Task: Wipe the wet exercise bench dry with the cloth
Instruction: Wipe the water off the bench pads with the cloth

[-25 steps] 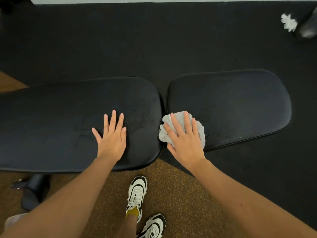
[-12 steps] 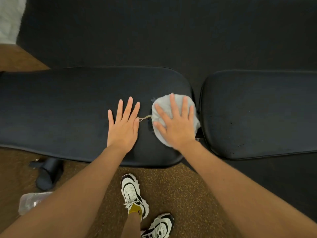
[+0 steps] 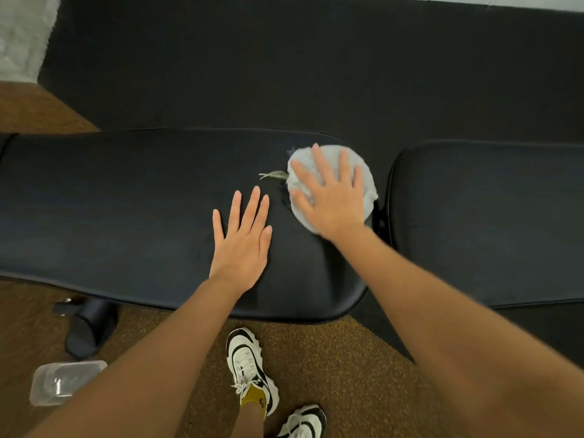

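The black padded exercise bench has a long pad [image 3: 126, 210] on the left and a shorter pad [image 3: 493, 222] on the right, with a narrow gap between them. A bunched pale grey cloth [image 3: 366, 172] lies near the right end of the long pad, a loose thread trailing to its left. My right hand [image 3: 331, 200] presses flat on the cloth, fingers spread. My left hand [image 3: 243, 241] rests flat and empty on the long pad, just left of the cloth.
A clear plastic container [image 3: 60, 382] lies on the brown floor at the lower left, beside the bench's black foot [image 3: 88, 330]. My white and black shoes [image 3: 249, 371] stand below the bench edge. Black matting [image 3: 284, 64] covers the floor behind.
My right hand slid the cloth from the short pad leftwards across the gap onto the long pad, then towards its far edge. The view shifted left; my left hand stayed flat.
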Demonstrator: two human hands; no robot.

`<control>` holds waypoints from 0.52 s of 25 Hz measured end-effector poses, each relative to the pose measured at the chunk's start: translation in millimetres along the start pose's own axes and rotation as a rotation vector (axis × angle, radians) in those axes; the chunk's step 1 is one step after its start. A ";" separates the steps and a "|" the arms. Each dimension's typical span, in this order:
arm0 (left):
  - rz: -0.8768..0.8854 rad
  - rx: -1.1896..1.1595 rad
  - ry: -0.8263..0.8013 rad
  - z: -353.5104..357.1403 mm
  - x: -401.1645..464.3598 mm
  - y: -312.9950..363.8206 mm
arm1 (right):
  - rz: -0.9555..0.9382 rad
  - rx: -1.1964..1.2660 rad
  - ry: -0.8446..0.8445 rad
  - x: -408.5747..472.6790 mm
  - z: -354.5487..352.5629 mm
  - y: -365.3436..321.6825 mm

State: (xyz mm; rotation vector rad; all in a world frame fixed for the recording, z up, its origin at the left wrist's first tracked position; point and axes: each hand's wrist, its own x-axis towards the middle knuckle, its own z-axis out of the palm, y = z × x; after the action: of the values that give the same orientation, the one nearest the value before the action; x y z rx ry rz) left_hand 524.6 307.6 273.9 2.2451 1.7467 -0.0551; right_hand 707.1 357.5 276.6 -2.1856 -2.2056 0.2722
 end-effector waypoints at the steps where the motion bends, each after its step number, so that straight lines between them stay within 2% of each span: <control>1: 0.002 -0.005 -0.014 -1.4 0.7 -0.5 | 0.000 0.010 0.034 -24.8 3.6 -4.8; 4: 0.022 -0.065 -0.049 -6.5 0.9 -1.2 | 0.018 -0.006 0.047 -108.0 17.8 -26.2; 6: 0.027 -0.152 -0.057 -10.5 -0.2 -2.8 | -0.094 -0.042 0.007 -139.4 22.2 -31.6; 8: 0.042 -0.200 -0.041 -14.2 -1.7 -9.6 | -0.208 -0.063 -0.012 -128.5 20.5 -19.8; 10: 0.064 -0.216 -0.020 -18.4 -4.2 -21.7 | -0.124 -0.093 0.023 -91.8 17.9 -12.4; 13: 0.062 -0.350 0.005 -25.3 -7.4 -37.3 | 0.151 -0.016 -0.004 -26.8 7.8 -23.5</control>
State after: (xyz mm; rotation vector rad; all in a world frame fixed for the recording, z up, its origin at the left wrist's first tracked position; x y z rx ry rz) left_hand 483.3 315.3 292.0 2.0406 1.5474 0.2502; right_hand 683.2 330.0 275.1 -2.3658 -2.0545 0.2628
